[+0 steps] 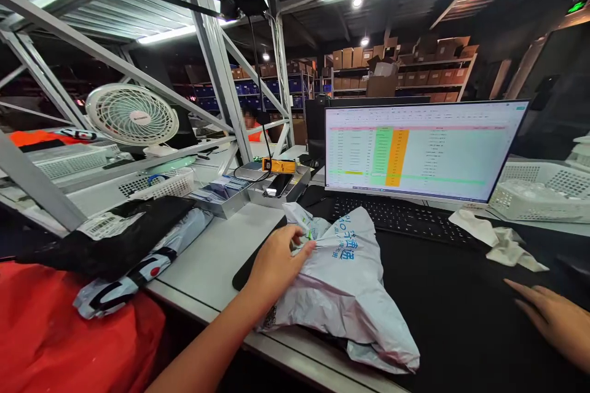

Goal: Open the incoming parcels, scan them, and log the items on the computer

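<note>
A white plastic mailing bag [336,295] with blue printing lies crumpled on the black desk mat [442,307], its lower edge at the table's front. My left hand [281,255] is on the bag's upper left part, with thumb and fingers curled around a fold of the plastic. At the far right my right hand [550,316] hovers over or rests on the mat; which one, I cannot tell. Its fingers are stretched out and hold nothing. Crumpled white tissue [502,239] lies just beyond it.
Behind the bag are a black keyboard [396,218] and a monitor [415,153] showing a spreadsheet. Black and grey parcels [152,233] lie left, above a red bag [69,331]. Metal trays [221,193], a fan [133,115], a rack post [219,61] and a white basket [544,190] surround the desk.
</note>
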`<state>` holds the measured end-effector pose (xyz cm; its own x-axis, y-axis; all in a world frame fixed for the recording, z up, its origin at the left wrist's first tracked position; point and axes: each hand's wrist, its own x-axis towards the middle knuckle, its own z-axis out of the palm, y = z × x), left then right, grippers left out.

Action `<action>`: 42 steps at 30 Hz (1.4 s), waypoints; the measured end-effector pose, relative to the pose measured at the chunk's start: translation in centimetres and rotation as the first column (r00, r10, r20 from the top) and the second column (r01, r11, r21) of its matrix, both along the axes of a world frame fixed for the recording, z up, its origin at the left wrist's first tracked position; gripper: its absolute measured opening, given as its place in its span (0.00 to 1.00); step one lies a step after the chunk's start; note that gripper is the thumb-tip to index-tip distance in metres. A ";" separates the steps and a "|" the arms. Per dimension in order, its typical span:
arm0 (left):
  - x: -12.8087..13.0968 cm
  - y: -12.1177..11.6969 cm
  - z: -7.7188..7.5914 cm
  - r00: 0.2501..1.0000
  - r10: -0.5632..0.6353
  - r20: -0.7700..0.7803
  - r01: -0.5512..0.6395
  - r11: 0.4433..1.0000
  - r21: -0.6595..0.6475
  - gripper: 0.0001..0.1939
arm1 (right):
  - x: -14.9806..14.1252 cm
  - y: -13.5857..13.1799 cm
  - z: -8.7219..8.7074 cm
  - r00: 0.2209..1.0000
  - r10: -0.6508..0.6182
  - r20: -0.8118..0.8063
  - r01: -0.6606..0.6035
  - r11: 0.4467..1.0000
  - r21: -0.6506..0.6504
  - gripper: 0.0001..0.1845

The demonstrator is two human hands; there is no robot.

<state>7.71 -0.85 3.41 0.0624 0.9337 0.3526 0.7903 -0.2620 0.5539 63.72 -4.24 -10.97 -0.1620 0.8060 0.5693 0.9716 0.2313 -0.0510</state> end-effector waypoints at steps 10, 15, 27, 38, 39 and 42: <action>8.1 2.2 0.2 0.861 -0.173 -0.478 0.118 0.983 -0.142 0.08 | -22.1 1.6 12.0 0.862 0.480 -0.166 -0.506 0.834 -0.218 0.16; 6.4 2.4 -0.3 0.895 -0.151 -0.420 0.121 0.988 -0.098 0.07 | -30.4 5.9 11.1 0.770 0.569 -0.289 -0.635 0.728 -0.258 0.20; 6.2 1.6 -0.8 0.844 -0.378 0.381 0.453 0.883 -0.126 0.02 | -34.3 4.8 11.2 0.810 0.267 -0.522 -0.397 0.905 -0.155 0.05; -2.2 1.3 0.3 0.985 0.142 0.098 -0.147 0.988 0.048 0.05 | -26.0 7.0 11.1 0.971 0.001 -0.239 -0.044 0.984 -0.175 0.29; -4.5 1.6 0.5 0.972 0.230 0.049 -0.232 0.972 0.042 0.06 | -24.6 6.7 10.4 0.973 -0.002 -0.233 -0.047 0.978 -0.204 0.29; -8.0 1.4 -0.1 0.911 0.337 -0.236 -0.343 0.939 0.015 0.04 | -22.8 5.1 8.4 0.977 0.139 -0.163 -0.175 0.957 -0.233 0.32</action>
